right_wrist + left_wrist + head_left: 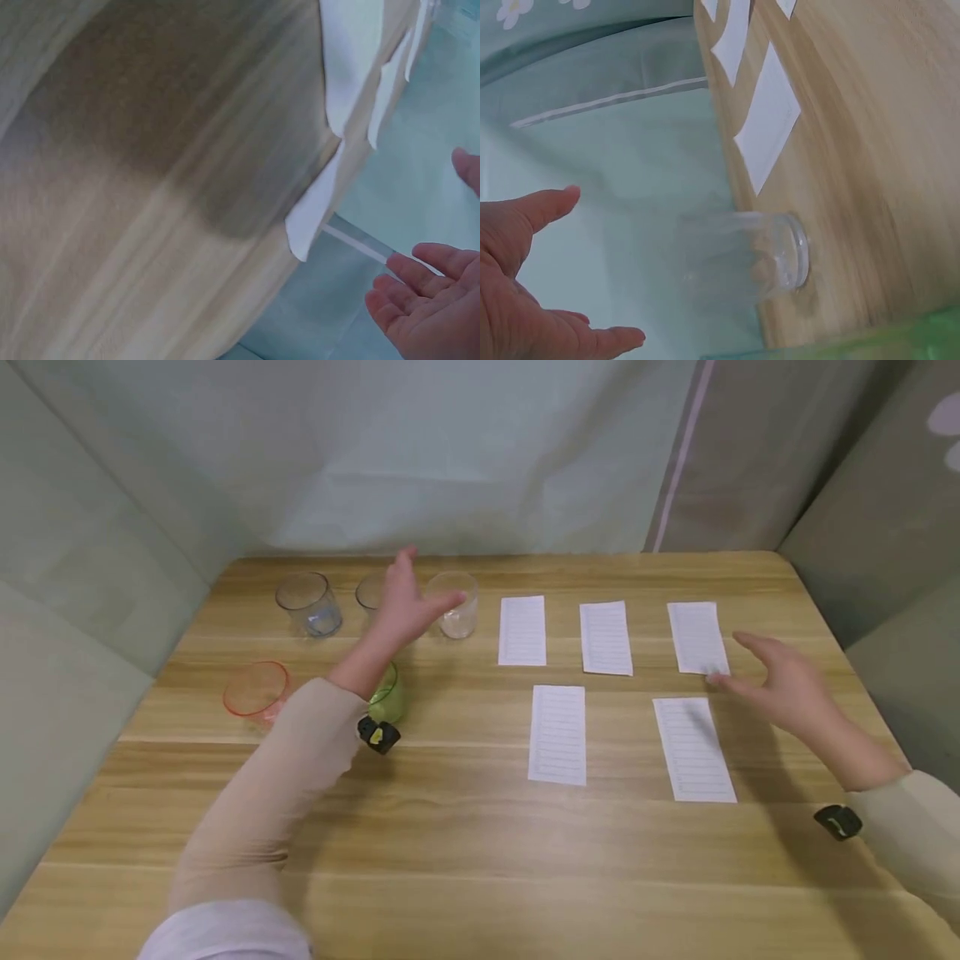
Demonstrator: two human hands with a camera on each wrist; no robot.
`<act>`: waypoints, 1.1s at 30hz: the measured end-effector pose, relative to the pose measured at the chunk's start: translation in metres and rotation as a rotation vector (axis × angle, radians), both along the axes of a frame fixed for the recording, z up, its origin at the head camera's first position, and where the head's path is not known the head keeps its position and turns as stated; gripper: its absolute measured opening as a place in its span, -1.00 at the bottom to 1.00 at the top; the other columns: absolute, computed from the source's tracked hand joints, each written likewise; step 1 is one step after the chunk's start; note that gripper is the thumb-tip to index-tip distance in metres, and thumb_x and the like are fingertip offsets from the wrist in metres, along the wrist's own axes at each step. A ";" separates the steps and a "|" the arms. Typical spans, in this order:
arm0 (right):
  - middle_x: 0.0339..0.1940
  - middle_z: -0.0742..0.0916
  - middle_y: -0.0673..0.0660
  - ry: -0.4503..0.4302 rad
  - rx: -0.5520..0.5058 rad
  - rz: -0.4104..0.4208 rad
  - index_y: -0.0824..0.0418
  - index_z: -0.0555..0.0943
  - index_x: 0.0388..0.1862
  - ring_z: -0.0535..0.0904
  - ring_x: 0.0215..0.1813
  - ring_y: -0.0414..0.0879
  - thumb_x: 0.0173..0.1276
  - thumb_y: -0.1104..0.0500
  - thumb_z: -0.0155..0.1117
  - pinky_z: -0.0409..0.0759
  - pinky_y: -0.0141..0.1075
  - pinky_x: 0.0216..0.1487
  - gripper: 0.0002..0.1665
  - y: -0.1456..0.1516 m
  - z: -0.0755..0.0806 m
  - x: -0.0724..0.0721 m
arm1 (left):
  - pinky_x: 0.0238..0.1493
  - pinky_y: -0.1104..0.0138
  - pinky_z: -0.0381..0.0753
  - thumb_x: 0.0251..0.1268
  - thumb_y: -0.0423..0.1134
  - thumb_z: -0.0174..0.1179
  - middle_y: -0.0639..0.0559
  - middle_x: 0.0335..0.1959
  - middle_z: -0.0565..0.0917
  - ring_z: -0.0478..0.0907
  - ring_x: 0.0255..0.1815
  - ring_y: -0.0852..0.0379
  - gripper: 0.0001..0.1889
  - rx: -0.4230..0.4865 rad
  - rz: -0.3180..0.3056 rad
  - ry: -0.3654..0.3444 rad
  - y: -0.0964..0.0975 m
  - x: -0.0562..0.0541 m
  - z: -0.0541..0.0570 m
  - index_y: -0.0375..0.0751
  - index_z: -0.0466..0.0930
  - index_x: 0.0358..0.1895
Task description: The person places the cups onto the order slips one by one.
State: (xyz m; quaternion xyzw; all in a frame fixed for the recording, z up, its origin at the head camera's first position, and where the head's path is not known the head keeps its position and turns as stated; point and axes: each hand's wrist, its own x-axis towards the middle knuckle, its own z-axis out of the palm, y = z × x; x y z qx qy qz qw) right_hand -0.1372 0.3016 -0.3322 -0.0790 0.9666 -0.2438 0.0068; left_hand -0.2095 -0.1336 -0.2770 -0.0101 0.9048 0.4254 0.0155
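My left hand (405,610) reaches over the glasses at the back left, thumb and fingers spread apart and holding nothing. Nearest to it is a clear glass (459,620), standing upright; the left wrist view shows this clear glass (772,259) a little beyond the fingertips. Another glass (366,593) is partly hidden behind the hand. Under the forearm, a green glass (386,697) is partly covered by the sleeve. My right hand (787,685) hovers at the right, fingers parted, beside a lined paper slip (697,637). In the right wrist view, nothing lies in the right hand (435,300).
A bluish glass (318,614) stands at the back left, with a red-rimmed glass (258,693) in front of it. More lined slips (557,735) lie in two rows on the wooden table (480,852). Hanging cloth (465,460) borders the table's back edge.
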 end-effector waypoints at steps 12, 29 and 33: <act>0.31 0.32 0.59 -0.033 0.084 0.073 0.56 0.17 0.36 0.19 0.31 0.49 0.32 -0.10 0.22 0.17 0.31 0.26 -0.06 -0.009 -0.017 -0.009 | 0.47 0.06 0.10 0.15 -0.01 0.32 -0.32 0.49 -0.07 -0.05 0.50 -0.17 0.06 -0.081 0.064 -0.150 0.009 -0.013 -0.016 -0.29 -0.27 0.49; 0.27 0.25 0.67 -0.184 0.195 0.068 0.60 0.25 0.27 0.15 0.27 0.55 0.31 -0.19 0.18 0.15 0.36 0.25 -0.06 0.005 -0.034 -0.006 | 0.48 0.10 0.06 0.15 -0.06 0.33 -0.34 0.49 -0.03 -0.04 0.50 -0.20 0.05 -0.112 0.118 -0.206 0.027 -0.024 -0.031 -0.36 -0.26 0.48; 0.29 0.23 0.66 -0.204 0.201 0.065 0.59 0.29 0.25 0.13 0.29 0.55 0.32 -0.21 0.16 0.13 0.37 0.25 -0.07 0.004 -0.035 -0.004 | 0.49 0.12 0.04 0.15 -0.06 0.33 -0.34 0.47 0.00 -0.05 0.50 -0.19 0.04 -0.140 0.148 -0.201 0.030 -0.025 -0.037 -0.37 -0.23 0.47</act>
